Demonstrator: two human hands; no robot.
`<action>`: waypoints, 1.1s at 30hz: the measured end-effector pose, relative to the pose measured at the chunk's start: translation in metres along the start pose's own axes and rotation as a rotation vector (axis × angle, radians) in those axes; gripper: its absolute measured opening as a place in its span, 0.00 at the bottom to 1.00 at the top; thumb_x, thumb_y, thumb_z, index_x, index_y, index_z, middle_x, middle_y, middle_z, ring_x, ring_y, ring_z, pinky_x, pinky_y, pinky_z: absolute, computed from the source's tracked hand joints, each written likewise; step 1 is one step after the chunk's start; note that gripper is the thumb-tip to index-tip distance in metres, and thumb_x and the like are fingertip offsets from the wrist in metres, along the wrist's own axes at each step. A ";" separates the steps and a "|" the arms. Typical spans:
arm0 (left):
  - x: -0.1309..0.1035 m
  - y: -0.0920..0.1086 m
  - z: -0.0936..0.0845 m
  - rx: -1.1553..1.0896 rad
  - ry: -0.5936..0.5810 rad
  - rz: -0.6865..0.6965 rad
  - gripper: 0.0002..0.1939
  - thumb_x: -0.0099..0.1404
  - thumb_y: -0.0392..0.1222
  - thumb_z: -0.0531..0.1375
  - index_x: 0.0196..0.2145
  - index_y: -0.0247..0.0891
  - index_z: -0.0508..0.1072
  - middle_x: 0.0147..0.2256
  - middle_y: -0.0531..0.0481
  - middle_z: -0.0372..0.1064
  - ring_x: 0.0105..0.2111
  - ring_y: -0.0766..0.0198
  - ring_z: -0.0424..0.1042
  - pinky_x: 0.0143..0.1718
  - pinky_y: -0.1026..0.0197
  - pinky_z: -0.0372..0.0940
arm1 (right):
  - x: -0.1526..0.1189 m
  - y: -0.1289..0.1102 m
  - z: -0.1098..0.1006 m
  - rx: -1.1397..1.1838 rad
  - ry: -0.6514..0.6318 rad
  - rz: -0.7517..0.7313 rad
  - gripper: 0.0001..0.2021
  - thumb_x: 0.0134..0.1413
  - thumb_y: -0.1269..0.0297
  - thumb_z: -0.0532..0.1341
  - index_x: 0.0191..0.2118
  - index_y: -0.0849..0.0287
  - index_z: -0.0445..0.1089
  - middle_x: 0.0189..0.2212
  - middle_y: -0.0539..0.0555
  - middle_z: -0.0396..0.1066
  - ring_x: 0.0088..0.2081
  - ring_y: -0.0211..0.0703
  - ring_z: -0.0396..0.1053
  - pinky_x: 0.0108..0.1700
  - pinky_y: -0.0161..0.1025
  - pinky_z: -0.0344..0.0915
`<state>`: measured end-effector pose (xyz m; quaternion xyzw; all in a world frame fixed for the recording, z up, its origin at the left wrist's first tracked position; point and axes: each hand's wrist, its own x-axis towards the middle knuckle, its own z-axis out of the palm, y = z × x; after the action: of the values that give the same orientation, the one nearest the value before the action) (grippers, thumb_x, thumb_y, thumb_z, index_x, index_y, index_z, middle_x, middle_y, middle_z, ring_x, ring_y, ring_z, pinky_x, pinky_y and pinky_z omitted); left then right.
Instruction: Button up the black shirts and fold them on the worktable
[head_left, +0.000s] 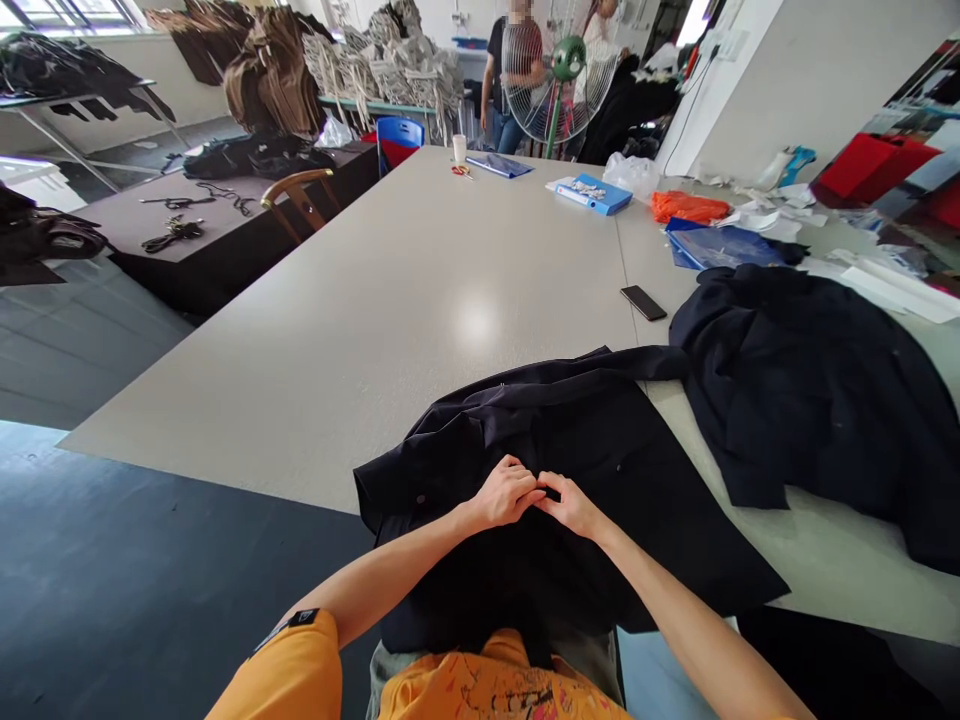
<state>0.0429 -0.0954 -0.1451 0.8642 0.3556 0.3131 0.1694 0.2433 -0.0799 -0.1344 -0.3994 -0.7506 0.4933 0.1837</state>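
Observation:
A dark navy garment (577,430) lies spread over the near edge of the table and hangs down in front of the body. Both hands meet at its middle. My left hand (508,492) is closed, its fingers pinching the dark fabric. Just to its right, my right hand (571,504) is closed on the same fabric, with the fingertips of both hands almost touching. Small round buttons show on the cloth. What lies between the fingertips is too small to make out. A second dark garment (817,390) lies heaped on the table at the right.
A black phone (643,302) lies beyond the garment. Farther back on the table (360,290) are a blue box (596,194), an orange bag (688,207), blue folders, scissors and a white cup (459,149). Two people stand behind a large fan (559,75). A wooden chair (304,200) stands left.

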 end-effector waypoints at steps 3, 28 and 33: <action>-0.002 0.003 -0.001 0.001 -0.003 -0.010 0.20 0.77 0.46 0.47 0.27 0.38 0.65 0.24 0.53 0.66 0.26 0.67 0.65 0.43 0.55 0.60 | 0.001 0.000 -0.002 0.005 -0.028 -0.024 0.13 0.61 0.51 0.62 0.38 0.55 0.71 0.33 0.49 0.71 0.38 0.45 0.69 0.46 0.42 0.62; 0.003 0.010 -0.004 -0.036 0.001 -0.095 0.21 0.77 0.45 0.48 0.26 0.38 0.65 0.24 0.54 0.65 0.27 0.67 0.66 0.51 0.54 0.60 | 0.004 -0.009 -0.005 0.132 -0.055 -0.043 0.10 0.60 0.55 0.62 0.38 0.56 0.73 0.35 0.51 0.74 0.39 0.46 0.70 0.46 0.42 0.68; 0.003 0.003 -0.007 -0.084 -0.059 -0.103 0.21 0.77 0.47 0.48 0.27 0.38 0.66 0.25 0.53 0.67 0.28 0.67 0.68 0.50 0.55 0.62 | 0.006 -0.010 -0.004 0.143 -0.035 -0.021 0.10 0.61 0.56 0.61 0.35 0.57 0.71 0.33 0.50 0.74 0.38 0.46 0.71 0.44 0.41 0.68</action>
<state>0.0416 -0.0950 -0.1370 0.8458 0.3809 0.2929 0.2319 0.2380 -0.0752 -0.1244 -0.3688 -0.7207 0.5505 0.2035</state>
